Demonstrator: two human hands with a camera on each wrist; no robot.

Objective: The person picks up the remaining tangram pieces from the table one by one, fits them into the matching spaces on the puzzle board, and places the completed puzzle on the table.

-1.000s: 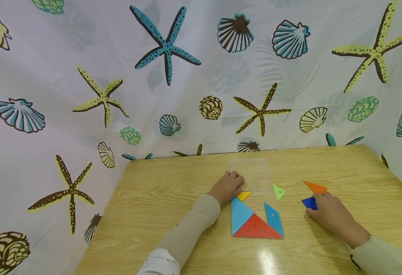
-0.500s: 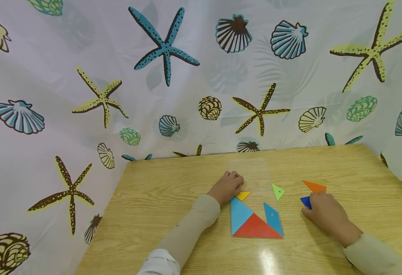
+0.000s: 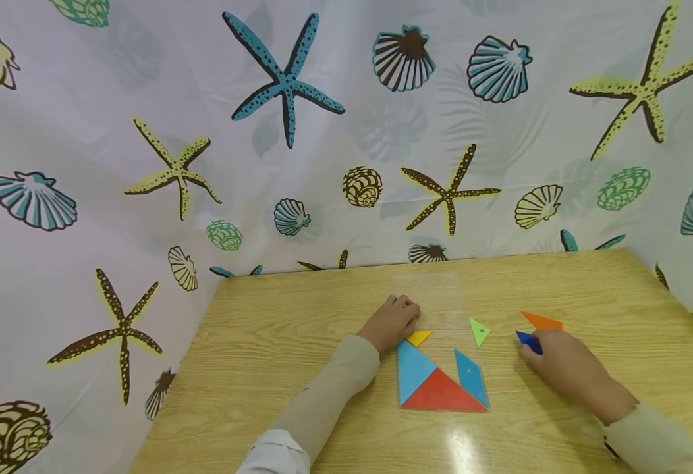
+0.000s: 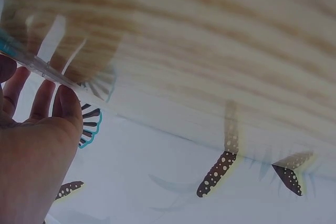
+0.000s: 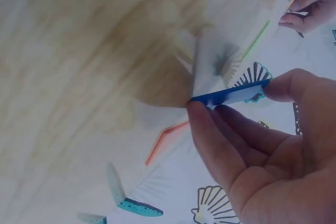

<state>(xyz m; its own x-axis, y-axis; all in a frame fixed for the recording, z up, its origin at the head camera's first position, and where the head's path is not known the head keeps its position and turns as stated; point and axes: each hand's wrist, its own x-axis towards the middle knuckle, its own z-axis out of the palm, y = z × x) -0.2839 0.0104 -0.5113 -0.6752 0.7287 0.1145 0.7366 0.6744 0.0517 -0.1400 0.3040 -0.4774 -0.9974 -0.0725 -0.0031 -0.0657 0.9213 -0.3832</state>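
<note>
On the wooden surface [image 3: 293, 316], four pieces [image 3: 441, 393] sit in the tray [image 3: 444, 347]; I judge three remain, right of it: green piece [image 3: 479, 330], orange piece [image 3: 543, 321], and dark-blue piece [image 3: 529, 341], which my right fingers [image 5: 216, 142] pinch. I can't tell whether my left hand [image 3: 390, 322] grips the tray.

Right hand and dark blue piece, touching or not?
Touching. The right wrist view shows the right hand pinching the dark blue piece between thumb and finger.

Tray [image 3: 444, 349] on table [image 3: 293, 329] — parallelogram [image 3: 470, 380] inside
</note>
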